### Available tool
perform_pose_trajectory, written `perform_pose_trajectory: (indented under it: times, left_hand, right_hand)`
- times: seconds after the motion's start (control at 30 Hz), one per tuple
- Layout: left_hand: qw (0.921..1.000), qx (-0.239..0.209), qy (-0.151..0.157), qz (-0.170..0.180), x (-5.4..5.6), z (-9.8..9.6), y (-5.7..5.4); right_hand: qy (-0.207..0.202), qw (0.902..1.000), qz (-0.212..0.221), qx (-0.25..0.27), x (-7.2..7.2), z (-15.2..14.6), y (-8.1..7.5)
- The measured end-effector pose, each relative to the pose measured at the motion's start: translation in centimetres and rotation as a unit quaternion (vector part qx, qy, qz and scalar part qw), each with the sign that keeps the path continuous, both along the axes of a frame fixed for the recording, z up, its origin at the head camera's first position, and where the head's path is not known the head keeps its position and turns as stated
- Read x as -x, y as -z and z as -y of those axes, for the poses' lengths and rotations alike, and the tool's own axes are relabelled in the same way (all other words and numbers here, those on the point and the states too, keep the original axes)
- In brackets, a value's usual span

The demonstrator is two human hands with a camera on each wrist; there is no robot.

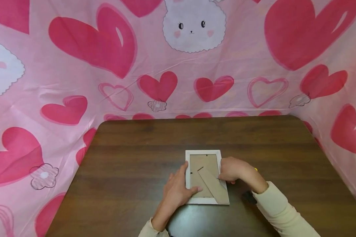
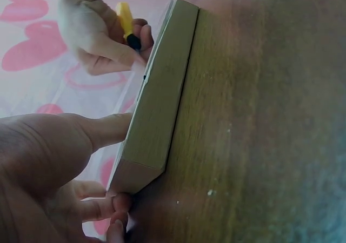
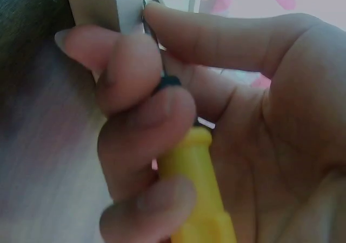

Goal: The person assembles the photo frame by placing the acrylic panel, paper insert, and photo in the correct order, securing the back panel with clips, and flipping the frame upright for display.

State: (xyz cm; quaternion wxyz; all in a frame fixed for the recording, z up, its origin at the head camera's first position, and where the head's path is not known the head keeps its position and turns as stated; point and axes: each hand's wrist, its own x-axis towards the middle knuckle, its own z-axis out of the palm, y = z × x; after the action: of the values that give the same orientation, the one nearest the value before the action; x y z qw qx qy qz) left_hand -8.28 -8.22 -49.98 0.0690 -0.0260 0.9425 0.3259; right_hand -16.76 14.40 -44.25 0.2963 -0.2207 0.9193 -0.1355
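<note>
A white picture frame lies face down on the table, its brown backing board and slanted easel leg uppermost. My left hand grips its left side, thumb over the backing and fingers along the outer edge. At the right edge, my right hand holds a screwdriver with a yellow handle and black collar, fingers wrapped around it. Its thin metal shaft points at the frame's inner edge beside the backing, between thumb and forefinger. The frame's thick side wall shows in the left wrist view.
The dark wooden table extends around the frame on all sides. Pink cloth with hearts hangs behind it and along both sides. A small black object sits at the right wrist.
</note>
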Motion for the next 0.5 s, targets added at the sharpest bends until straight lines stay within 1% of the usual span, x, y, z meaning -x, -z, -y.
perform_pose_trajectory:
  times: [0.07,0.17,0.23,0.33,0.4,0.5]
  left_hand:
    - [1.0,-0.002,0.0,0.002,0.0,-0.1,0.0]
    - [1.0,-0.002,-0.002,0.0,0.0,-0.1,0.0]
    - [1.0,-0.005,-0.003,-0.001,0.0,-0.1,0.0]
    - [1.0,-0.008,-0.003,-0.002,0.0,-0.1,0.1]
    - [1.0,-0.009,-0.003,-0.002,0.1,-0.1,0.1]
    - [1.0,-0.008,-0.003,-0.001,0.1,-0.1,0.2]
  right_hand:
    - [0.005,0.9994,0.022,0.026,0.3,-0.7,0.2]
    - [0.023,0.9954,0.058,0.073,0.5,-1.9,0.6]
    - [0.03,0.9934,0.062,0.092,0.6,-2.4,0.7]
    - [0.042,0.993,0.044,0.102,0.2,-2.7,0.7]
    - [0.044,0.994,0.015,0.099,-0.4,-2.5,0.5]
    - [0.041,0.9949,-0.033,0.086,-1.6,-2.0,0.4]
